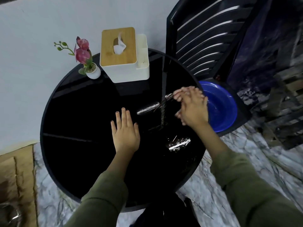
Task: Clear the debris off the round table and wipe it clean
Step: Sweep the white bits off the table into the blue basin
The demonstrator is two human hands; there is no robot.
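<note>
The round black glossy table (73, 145) fills the middle of the view. My left hand (125, 130) lies flat on its centre, fingers spread, holding nothing. My right hand (191, 106) is blurred by motion near the table's right edge, just beside a blue basin (221, 105). Its fingers are slightly curled, and I cannot tell whether anything is in them. Pale streaks (178, 144) show on the tabletop near the right front; whether they are debris or reflections is unclear.
A tissue box with a wooden lid (121, 53) and a small white pot holding a pink flower (91, 69) stand at the table's far edge. A black slatted chair (205, 38) holds the basin on its seat. Marble floor surrounds the table.
</note>
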